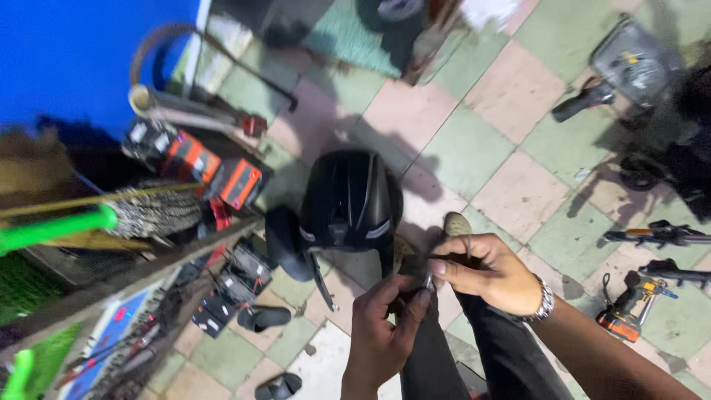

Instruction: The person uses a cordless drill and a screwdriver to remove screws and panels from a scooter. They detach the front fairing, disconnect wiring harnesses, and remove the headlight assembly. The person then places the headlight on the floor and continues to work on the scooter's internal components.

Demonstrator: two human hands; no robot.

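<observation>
My left hand (382, 326) and my right hand (485, 272) meet above my dark trouser legs (474, 348), and together they pinch a small thin metal part (429, 282) between the fingertips. On my right wrist sits a metal bracelet (545, 299). Just beyond the hands a black motorcycle body panel (348, 201) lies on the tiled floor. My sandalled foot (457, 224) shows behind the right hand.
A cordless drill (629, 307) and other black tools (655, 234) lie on the checkered tiles at the right. A motorcycle part (629, 67) stands at the top right. Orange and black boxes (215, 172), a broom (141, 211) and a cluttered shelf fill the left. Black sandals (263, 317) lie nearby.
</observation>
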